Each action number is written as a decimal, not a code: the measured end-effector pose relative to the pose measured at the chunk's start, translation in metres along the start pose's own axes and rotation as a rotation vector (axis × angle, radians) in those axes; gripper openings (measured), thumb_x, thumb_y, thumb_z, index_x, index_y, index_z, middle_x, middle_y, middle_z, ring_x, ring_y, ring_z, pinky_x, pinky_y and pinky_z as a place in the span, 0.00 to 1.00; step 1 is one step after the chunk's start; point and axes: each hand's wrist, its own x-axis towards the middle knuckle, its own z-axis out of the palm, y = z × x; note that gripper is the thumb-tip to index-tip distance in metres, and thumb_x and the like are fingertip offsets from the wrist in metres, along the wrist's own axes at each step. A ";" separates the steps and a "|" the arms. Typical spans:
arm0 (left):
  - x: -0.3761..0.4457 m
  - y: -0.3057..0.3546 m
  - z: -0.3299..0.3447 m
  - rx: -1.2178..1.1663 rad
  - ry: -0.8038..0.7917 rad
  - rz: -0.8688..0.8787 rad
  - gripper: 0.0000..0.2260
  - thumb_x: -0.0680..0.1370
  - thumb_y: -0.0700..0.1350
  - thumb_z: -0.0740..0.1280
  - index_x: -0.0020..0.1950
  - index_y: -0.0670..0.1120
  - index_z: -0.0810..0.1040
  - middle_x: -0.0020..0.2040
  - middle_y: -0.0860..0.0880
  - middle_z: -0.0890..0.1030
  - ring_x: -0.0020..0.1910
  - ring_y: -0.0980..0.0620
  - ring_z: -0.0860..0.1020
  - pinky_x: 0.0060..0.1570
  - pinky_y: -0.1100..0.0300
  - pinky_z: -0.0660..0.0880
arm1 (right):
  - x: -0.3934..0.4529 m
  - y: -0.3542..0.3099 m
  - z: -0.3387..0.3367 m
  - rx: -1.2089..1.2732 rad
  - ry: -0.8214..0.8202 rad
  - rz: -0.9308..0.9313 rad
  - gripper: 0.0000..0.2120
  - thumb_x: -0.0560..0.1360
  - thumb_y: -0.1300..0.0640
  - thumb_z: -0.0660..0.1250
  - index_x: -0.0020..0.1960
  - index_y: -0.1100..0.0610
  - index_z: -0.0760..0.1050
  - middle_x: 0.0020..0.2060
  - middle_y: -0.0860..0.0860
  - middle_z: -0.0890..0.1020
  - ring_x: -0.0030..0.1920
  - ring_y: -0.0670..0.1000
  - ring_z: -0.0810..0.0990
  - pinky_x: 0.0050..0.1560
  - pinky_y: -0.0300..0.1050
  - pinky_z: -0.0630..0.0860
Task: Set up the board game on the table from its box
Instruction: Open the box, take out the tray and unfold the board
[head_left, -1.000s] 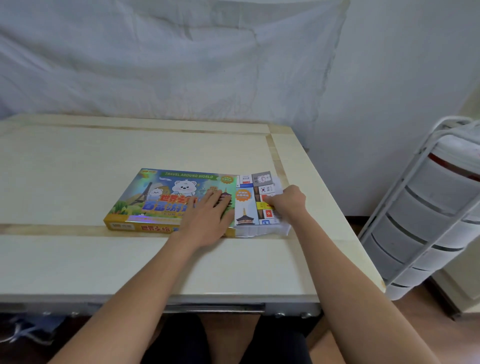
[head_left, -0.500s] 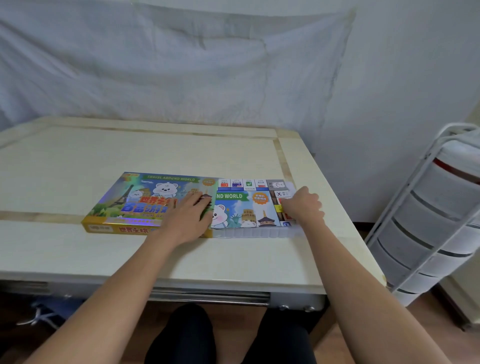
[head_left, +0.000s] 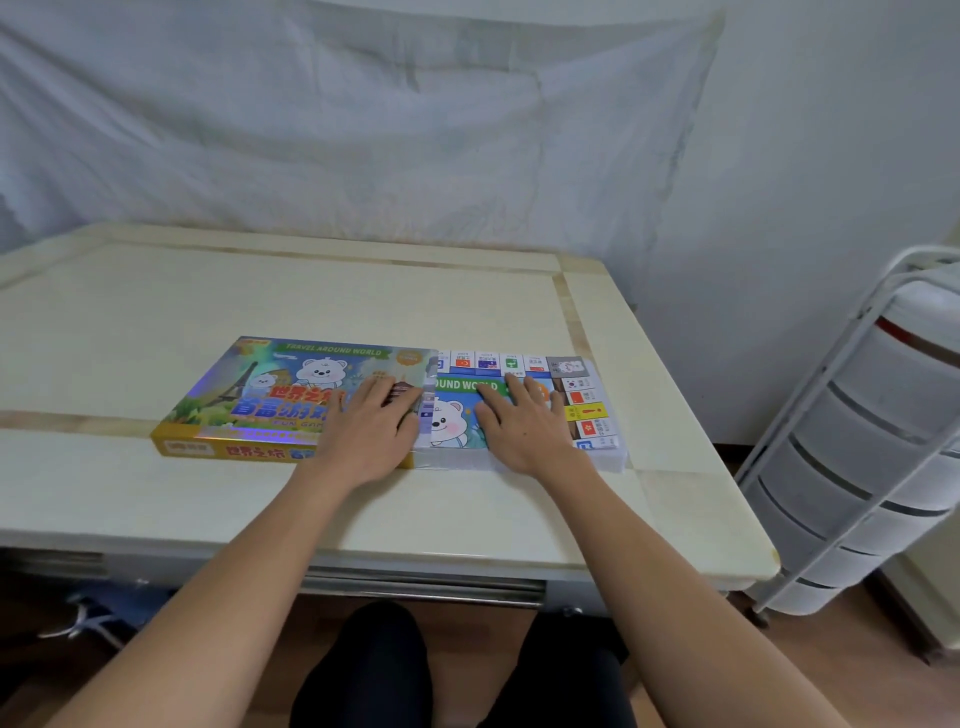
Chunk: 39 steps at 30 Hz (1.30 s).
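Box: flat yellow-edged cardboard game box (head_left: 291, 395) with a cartoon bear and "TRAVEL AROUND WORLD" on its shiny lid, lying flat a bit left of the frame's centre. Its right end is open.

What's in it: a folded game board in clear plastic wrap (head_left: 524, 410) sticks out of that right end, so it's about half out. You can see a green title strip, another bear, and a border of small flag squares along its top and right edges. The rest of it is hidden in the box, can't tell what else is in there.

Left hand: left hand (head_left: 371, 428) lies palm down on the lid at the box's right end, fingers straight and a little spread, just pressing, not curled round anything.

Right hand: right hand (head_left: 522, 428) is flat on the exposed board, just right of the box's opening, fingers stretched out toward the far edge. Nothing pinched or gripped here either.

Gap: the two hands sit side by side, close but not touching.

Surface: pale cream tabletop (head_left: 260, 296) with thin tan inlay lines, box and board in its right half, near the front edge.

Room: wrinkled white sheet (head_left: 337, 114) hung across the wall behind; white plastic drawer cart (head_left: 872, 452) at the right edge of the frame; wood floor and dark-trousered knees at the bottom.
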 end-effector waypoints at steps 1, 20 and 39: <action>-0.002 -0.005 -0.001 -0.006 0.001 -0.006 0.25 0.79 0.57 0.44 0.74 0.56 0.63 0.71 0.50 0.65 0.73 0.48 0.62 0.68 0.37 0.61 | 0.000 0.001 0.000 -0.004 -0.003 0.003 0.25 0.82 0.41 0.42 0.78 0.43 0.53 0.79 0.53 0.54 0.78 0.57 0.49 0.75 0.65 0.46; -0.010 -0.015 -0.010 -0.009 -0.124 -0.022 0.20 0.81 0.60 0.51 0.72 0.63 0.66 0.76 0.48 0.60 0.77 0.46 0.54 0.71 0.33 0.52 | -0.004 0.005 -0.005 -0.009 -0.018 0.024 0.24 0.82 0.43 0.43 0.77 0.45 0.56 0.78 0.53 0.55 0.78 0.57 0.51 0.73 0.68 0.47; -0.022 -0.038 -0.029 -0.010 -0.115 -0.127 0.21 0.74 0.52 0.64 0.67 0.61 0.73 0.67 0.50 0.67 0.70 0.47 0.64 0.67 0.37 0.59 | 0.000 0.005 -0.001 0.010 0.051 0.052 0.22 0.80 0.46 0.47 0.73 0.46 0.59 0.74 0.55 0.60 0.75 0.58 0.55 0.71 0.70 0.50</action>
